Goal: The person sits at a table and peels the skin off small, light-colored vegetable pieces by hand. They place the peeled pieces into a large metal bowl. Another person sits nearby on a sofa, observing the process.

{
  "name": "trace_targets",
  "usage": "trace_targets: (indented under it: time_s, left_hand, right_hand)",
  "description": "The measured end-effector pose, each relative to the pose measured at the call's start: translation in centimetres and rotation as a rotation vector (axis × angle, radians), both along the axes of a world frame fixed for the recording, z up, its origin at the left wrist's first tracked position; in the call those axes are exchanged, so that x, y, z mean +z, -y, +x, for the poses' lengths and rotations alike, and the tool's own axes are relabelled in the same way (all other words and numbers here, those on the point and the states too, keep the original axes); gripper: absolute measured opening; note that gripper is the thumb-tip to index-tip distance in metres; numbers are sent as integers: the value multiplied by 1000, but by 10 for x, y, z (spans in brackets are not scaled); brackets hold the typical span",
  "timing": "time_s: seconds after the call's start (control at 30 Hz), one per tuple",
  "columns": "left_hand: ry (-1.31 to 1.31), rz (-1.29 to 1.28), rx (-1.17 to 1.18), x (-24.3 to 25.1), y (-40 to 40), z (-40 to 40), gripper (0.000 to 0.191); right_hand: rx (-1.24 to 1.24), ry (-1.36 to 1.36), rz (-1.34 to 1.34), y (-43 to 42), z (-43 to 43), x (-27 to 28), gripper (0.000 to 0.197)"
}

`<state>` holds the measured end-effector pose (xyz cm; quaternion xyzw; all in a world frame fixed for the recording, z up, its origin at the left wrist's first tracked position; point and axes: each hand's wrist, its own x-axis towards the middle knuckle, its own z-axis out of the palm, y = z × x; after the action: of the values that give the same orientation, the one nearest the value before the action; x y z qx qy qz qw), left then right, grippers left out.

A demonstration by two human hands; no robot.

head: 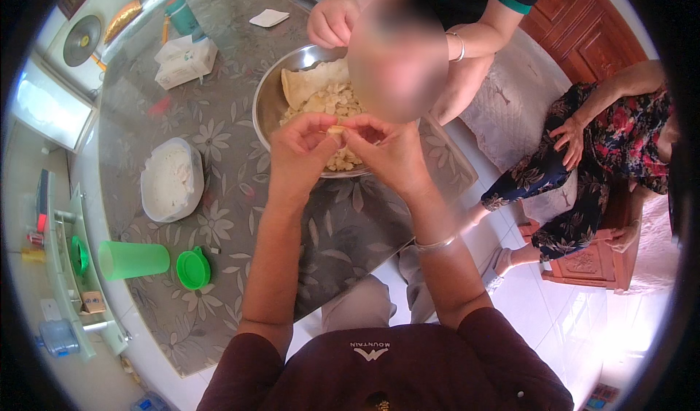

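Over the near side of a stainless steel bowl (261, 107), my left hand (302, 151) and my right hand (391, 151) meet at the fingertips. Pinched between them is a small pale piece of flatbread (335, 130). Many torn bits of flatbread (325, 100) fill the bowl, and a larger flatbread slab (306, 80) leans at its far left side. The bowl's right part is hidden by a co-worker's blurred head and by my right hand.
A co-worker's hand (334, 20) hovers at the bowl's far rim. On the patterned table (229, 258) are a plastic tub of white powder (172, 178), a green cup (134, 260), a green lid (193, 269), a tissue box (187, 64) and a teal bottle (182, 16). Another person (579, 159) sits right.
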<state>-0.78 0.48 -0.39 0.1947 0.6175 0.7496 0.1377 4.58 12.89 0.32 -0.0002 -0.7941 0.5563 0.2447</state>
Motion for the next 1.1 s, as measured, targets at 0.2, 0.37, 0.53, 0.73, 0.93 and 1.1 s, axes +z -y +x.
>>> trace_targets:
  time_s: [0.2, 0.37, 0.53, 0.73, 0.93, 1.1]
  left_hand:
    - [-3, 65, -91, -6, 2, -4, 13]
    - [-355, -152, 46, -8, -1, -2, 9]
    - [-664, -288, 139, 5, -2, 5, 10]
    - [-733, -180, 213, -2, -4, 4, 11]
    - [-208, 176, 151, -4, -7, 8, 9]
    - [-200, 162, 270, -8, -8, 7, 10]
  right_hand:
    - [3, -92, 106, 3, 1, 3, 7]
    - [-88, -137, 262, 7, 1, 3, 7]
    - [-38, 73, -98, 7, 0, -2, 8]
    - [122, 253, -1047, 9, -5, -6, 10]
    - [140, 106, -1383, 22, -7, -11, 8]
    - [-149, -72, -825, 11, -12, -18, 9]
